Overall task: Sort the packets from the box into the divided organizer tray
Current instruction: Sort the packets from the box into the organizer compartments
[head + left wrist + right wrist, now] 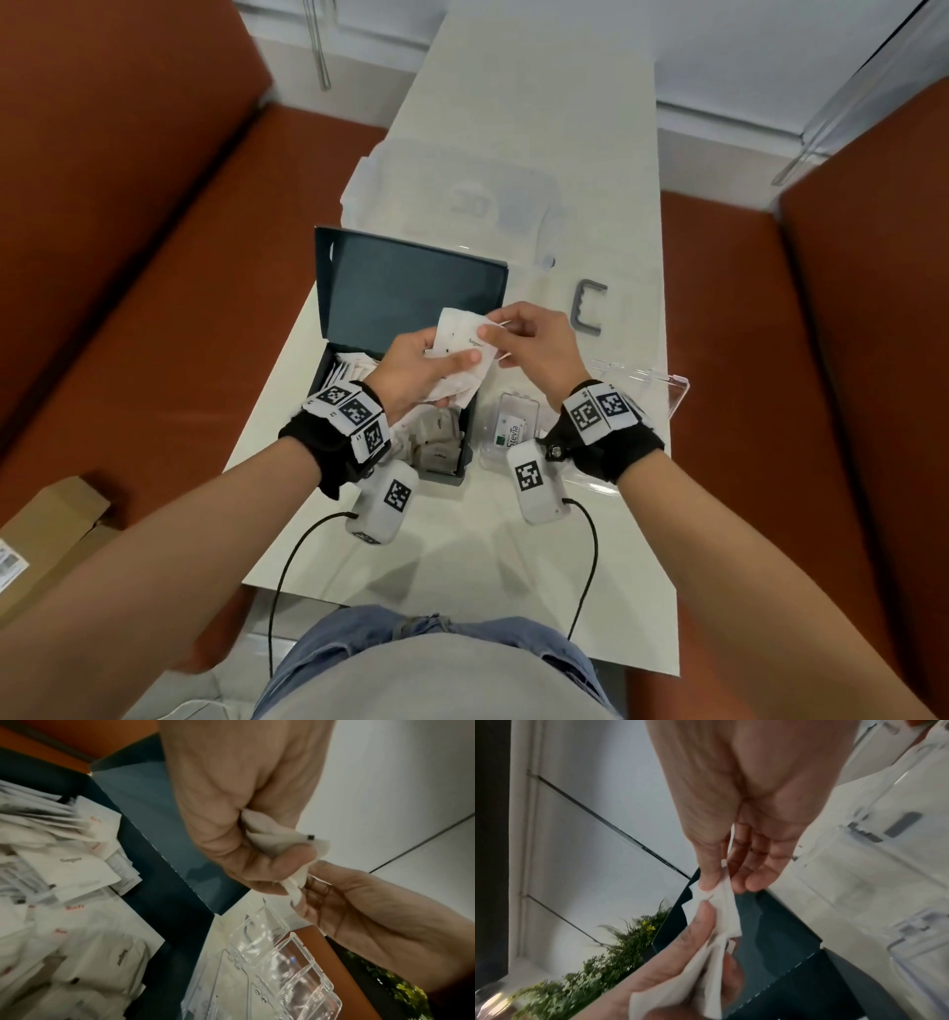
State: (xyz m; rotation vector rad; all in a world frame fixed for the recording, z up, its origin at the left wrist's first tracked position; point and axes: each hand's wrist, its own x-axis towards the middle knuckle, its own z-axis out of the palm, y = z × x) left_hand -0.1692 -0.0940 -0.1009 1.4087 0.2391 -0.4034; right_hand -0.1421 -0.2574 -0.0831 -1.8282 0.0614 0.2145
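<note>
Above the dark open box (359,308), my left hand (426,360) grips a fanned bunch of white paper packets (462,354). My right hand (524,334) pinches the top corner of one packet in that bunch between thumb and finger. In the left wrist view the left hand (257,850) clutches the packets (277,835) while the right hand (334,902) pulls at one edge. The right wrist view shows the right hand's thumb (709,880) on a packet (721,912). More white packets (64,882) fill the box. The clear divided organizer tray (637,385) lies right of the box, under my right wrist, with a Stevia packet (513,434) in one compartment.
The narrow white table (513,565) runs between orange-brown bench seats (154,257). A clear plastic lid (462,205) and a grey handle (588,308) lie beyond the box. A cardboard box (46,539) sits on the left seat. Cables hang from both wrist cameras.
</note>
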